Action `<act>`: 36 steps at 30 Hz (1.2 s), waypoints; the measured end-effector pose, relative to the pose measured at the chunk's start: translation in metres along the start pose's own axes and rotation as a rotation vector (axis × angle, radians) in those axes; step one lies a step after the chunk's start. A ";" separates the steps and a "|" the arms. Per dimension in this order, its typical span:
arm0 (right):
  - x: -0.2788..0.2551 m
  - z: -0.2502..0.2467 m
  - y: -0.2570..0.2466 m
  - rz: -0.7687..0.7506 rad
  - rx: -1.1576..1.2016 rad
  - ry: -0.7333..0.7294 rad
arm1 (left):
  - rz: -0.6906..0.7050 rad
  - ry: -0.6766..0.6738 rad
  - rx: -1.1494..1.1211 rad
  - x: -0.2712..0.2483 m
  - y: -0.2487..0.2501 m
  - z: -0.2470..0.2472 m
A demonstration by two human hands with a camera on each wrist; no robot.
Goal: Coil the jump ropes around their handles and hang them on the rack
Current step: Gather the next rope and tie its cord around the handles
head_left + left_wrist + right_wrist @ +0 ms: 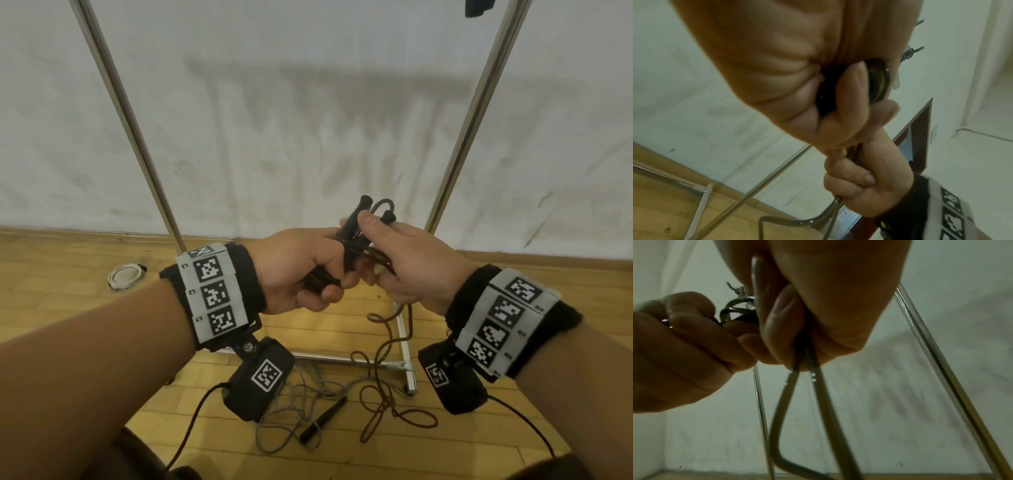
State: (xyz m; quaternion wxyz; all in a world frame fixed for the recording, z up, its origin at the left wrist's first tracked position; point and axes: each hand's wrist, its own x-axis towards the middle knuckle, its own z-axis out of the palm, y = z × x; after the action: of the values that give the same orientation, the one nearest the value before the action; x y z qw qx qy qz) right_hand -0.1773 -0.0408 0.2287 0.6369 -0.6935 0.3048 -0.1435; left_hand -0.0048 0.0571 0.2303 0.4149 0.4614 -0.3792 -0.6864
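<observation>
Wooden flooring runs under everything. Nearest, a spare black handle [323, 418] and grey cord [291, 411] lie on it, below the hands. Above them the left hand [294, 270] wraps both handles [346, 240] of the brown jump rope [383, 387]; the right hand [407, 263] pinches its cord — light, springy, likely to uncoil, so grip beside the handles. Behind the hands stands the rack [126, 113].

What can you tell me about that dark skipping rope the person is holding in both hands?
The dark jump rope has two black stick handles held side by side in the left hand, tips pointing up. The right hand pinches its glossy brownish cord beside them. The rest of the cord hangs down and lies in loose loops on the wooden floor.
</observation>
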 end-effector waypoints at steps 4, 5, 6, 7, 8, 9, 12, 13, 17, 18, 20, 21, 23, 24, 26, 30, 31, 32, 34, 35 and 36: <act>-0.001 -0.001 -0.001 -0.095 0.278 -0.094 | 0.009 -0.190 -0.139 -0.005 0.003 -0.002; -0.001 0.001 0.000 -0.105 0.330 -0.099 | 0.018 -0.218 -0.171 -0.005 0.004 -0.003; -0.001 0.002 0.000 -0.111 0.380 -0.098 | 0.028 -0.237 -0.194 -0.005 0.004 -0.003; -0.001 0.005 0.000 -0.112 0.428 -0.090 | 0.033 -0.249 -0.211 -0.005 0.005 -0.004; -0.001 0.007 0.000 -0.111 0.471 -0.077 | 0.032 -0.258 -0.228 -0.005 0.005 -0.004; -0.001 0.010 0.000 -0.110 0.500 -0.057 | 0.021 -0.266 -0.247 -0.005 0.005 -0.005; 0.001 0.017 -0.001 -0.113 0.497 0.051 | -0.019 -0.237 -0.290 -0.004 0.002 -0.005; 0.002 0.018 -0.001 -0.112 0.498 0.089 | -0.017 -0.187 -0.282 -0.003 0.001 -0.004; 0.008 0.018 0.000 -0.085 0.498 0.211 | 0.027 0.158 0.138 0.001 0.001 0.004; 0.009 0.018 0.001 -0.077 0.475 0.233 | 0.039 0.243 0.365 0.000 0.002 0.007; 0.010 0.017 0.002 -0.063 0.442 0.261 | 0.075 0.397 0.855 -0.003 0.003 0.009; 0.011 0.018 0.002 -0.059 0.431 0.269 | 0.109 0.455 1.010 -0.005 0.003 0.010; 0.011 0.017 0.001 -0.065 0.408 0.278 | 0.155 0.479 1.093 -0.006 0.004 0.011; 0.011 0.019 0.000 -0.074 0.382 0.275 | 0.152 0.465 1.075 -0.006 0.003 0.011; 0.012 0.023 -0.003 -0.091 0.306 0.259 | 0.113 0.410 0.896 -0.008 0.003 0.010; 0.007 0.026 -0.007 -0.151 -0.012 0.243 | 0.124 0.358 0.369 -0.005 0.006 0.003; 0.006 0.027 -0.008 -0.181 -0.135 0.238 | 0.131 0.374 0.268 -0.004 0.007 0.002; 0.004 0.027 -0.008 -0.211 -0.261 0.230 | 0.131 0.392 0.184 -0.004 0.008 0.000; 0.000 0.026 -0.010 -0.256 -0.457 0.212 | 0.121 0.393 0.038 -0.005 0.008 -0.003; -0.001 0.023 -0.011 -0.268 -0.499 0.202 | 0.118 0.369 -0.031 -0.005 0.009 -0.004; -0.003 0.021 -0.012 -0.275 -0.514 0.189 | 0.119 0.333 -0.093 -0.007 0.011 -0.006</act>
State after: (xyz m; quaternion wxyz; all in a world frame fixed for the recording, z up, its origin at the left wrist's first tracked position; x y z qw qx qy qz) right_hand -0.1643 -0.0225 0.2379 0.3842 -0.8502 0.2923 -0.2102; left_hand 0.0043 0.0584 0.2407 0.5327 0.5258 -0.2995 -0.5917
